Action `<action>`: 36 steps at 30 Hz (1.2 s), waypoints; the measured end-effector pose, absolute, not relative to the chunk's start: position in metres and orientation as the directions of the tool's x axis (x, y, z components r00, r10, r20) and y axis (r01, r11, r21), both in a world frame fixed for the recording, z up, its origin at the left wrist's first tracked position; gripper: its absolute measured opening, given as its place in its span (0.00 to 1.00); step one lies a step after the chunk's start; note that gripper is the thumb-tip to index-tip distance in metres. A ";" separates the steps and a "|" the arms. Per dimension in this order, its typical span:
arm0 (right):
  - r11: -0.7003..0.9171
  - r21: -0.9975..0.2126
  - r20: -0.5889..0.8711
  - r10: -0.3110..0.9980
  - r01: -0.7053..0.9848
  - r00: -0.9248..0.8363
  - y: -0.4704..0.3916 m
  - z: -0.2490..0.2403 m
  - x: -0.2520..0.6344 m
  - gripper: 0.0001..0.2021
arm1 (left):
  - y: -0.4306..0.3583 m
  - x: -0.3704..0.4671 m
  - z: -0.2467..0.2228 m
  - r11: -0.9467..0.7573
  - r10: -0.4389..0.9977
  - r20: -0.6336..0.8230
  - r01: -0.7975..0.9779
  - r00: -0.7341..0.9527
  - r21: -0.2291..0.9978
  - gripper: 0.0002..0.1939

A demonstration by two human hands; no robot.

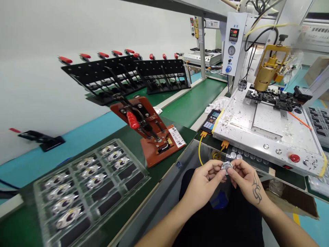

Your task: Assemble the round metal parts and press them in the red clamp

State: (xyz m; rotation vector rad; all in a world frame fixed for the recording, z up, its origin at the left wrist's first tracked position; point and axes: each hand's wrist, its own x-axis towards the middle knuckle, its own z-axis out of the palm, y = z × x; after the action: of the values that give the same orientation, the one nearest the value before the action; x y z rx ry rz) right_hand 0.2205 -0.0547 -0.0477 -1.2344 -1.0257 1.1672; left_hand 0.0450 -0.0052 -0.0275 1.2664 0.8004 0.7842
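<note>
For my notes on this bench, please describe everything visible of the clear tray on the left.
The tray is shallow, see-through and plastic-looking, with ribs dividing it into three columns of compartments. Ten hold silver parts, many with dark centres: four in the left column, three in each other column. Five more show only dark bottoms. It lies flat on the green table, beside the brown clamp, near corner cropped. Neither the left hand nor the right hand touches it.
</note>
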 end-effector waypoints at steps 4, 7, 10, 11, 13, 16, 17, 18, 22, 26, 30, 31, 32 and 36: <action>0.113 -0.987 0.122 0.990 0.117 0.068 -0.052 -0.044 0.226 0.17 | -0.001 0.037 -0.022 0.089 0.864 -0.052 -0.050 0.500 0.995 0.13; 0.368 -0.854 0.341 0.930 0.368 -0.139 -0.045 -0.036 0.234 0.21 | 0.001 0.032 -0.021 0.048 0.870 -0.030 -0.024 0.493 0.999 0.11; 0.582 -0.640 0.455 0.813 0.501 -0.363 -0.034 -0.027 0.239 0.23 | 0.000 0.023 -0.013 0.015 0.876 -0.022 0.018 0.482 1.000 0.10; 0.628 -0.576 0.480 0.778 0.523 -0.406 -0.030 -0.025 0.238 0.24 | 0.000 0.018 -0.008 -0.012 0.870 -0.012 0.046 0.494 0.999 0.09; 0.682 -0.479 0.528 0.727 0.552 -0.439 -0.022 -0.022 0.236 0.25 | 0.003 0.005 0.010 -0.138 0.867 0.055 0.133 0.495 0.981 0.08; 0.696 -0.442 0.583 0.702 0.565 -0.409 -0.006 -0.018 0.230 0.23 | 0.019 -0.024 0.046 -0.475 0.867 0.385 0.290 0.317 0.831 0.07; 0.689 -0.456 0.593 0.707 0.564 -0.385 -0.001 -0.016 0.227 0.22 | 0.028 -0.035 0.059 -0.579 0.815 0.532 0.331 0.230 0.745 0.06; 0.678 -0.477 0.600 0.716 0.559 -0.356 0.004 -0.014 0.225 0.20 | 0.039 -0.045 0.070 -0.667 0.733 0.661 0.363 0.163 0.651 0.08; 0.639 -0.571 0.613 0.750 0.516 -0.250 0.017 -0.005 0.217 0.17 | 0.089 -0.078 0.089 -0.826 0.490 0.803 0.474 0.339 0.304 0.22; 0.617 -0.636 0.593 0.775 0.462 -0.219 0.024 -0.005 0.211 0.16 | 0.113 -0.083 0.086 -0.839 0.452 0.709 0.528 0.541 0.132 0.28; 0.590 -0.687 0.556 0.803 0.424 -0.217 0.044 -0.007 0.189 0.14 | 0.122 -0.076 0.117 -0.838 0.408 0.856 0.503 0.317 0.212 0.24; 0.583 -0.701 0.540 0.810 0.410 -0.229 0.052 -0.008 0.182 0.14 | 0.128 -0.078 0.130 -0.823 0.432 0.872 0.495 0.231 0.277 0.21; 0.575 -0.714 0.522 0.817 0.400 -0.244 0.061 -0.009 0.174 0.14 | 0.137 -0.082 0.143 -0.808 0.464 0.873 0.475 0.148 0.349 0.17; 0.537 -0.754 0.453 0.842 0.377 -0.293 0.090 -0.023 0.153 0.16 | 0.171 -0.128 0.165 -0.686 0.623 0.779 0.428 -0.070 0.588 0.09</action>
State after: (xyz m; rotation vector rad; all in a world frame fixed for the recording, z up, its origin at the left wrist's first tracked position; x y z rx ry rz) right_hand 0.1532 0.0901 -0.0232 -0.9978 -1.8874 0.6584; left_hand -0.1282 0.1711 0.1650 2.0279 1.1618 1.8561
